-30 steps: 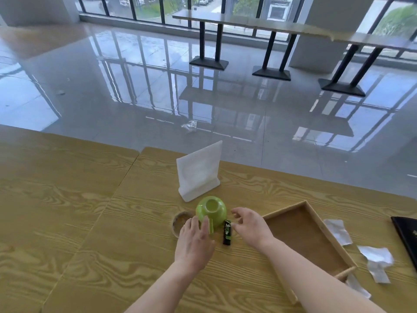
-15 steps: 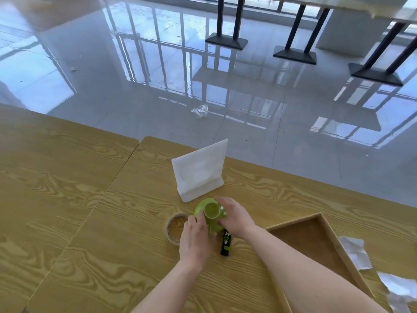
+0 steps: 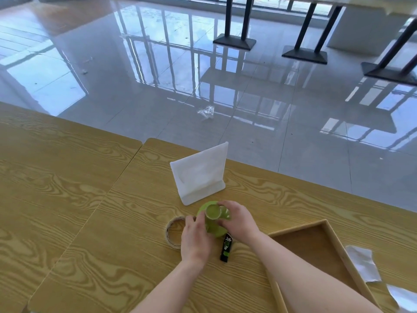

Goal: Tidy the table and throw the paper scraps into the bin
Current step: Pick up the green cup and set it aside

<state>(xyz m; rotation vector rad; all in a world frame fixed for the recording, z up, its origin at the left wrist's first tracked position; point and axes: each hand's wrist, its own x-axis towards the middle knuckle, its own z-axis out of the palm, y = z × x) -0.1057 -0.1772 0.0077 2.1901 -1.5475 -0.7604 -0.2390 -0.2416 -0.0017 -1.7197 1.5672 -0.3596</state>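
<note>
A small green cup (image 3: 213, 214) stands on a green saucer near the middle of the wooden table (image 3: 90, 222). My left hand (image 3: 196, 239) holds the cup's near left side, and my right hand (image 3: 239, 219) curls round its right side. White paper scraps (image 3: 362, 263) lie at the right edge of the table, beyond an empty wooden tray (image 3: 316, 249). No bin is in view.
A roll of tape (image 3: 173, 232) lies left of the cup and a black and green tube (image 3: 226, 247) lies just in front of it. A white sign holder (image 3: 199, 175) stands behind. A clear wrapper (image 3: 206, 111) lies on the glossy floor.
My right hand has moved from the table beside the tube onto the cup, and my left hand has closed in on it. The view has tilted down.
</note>
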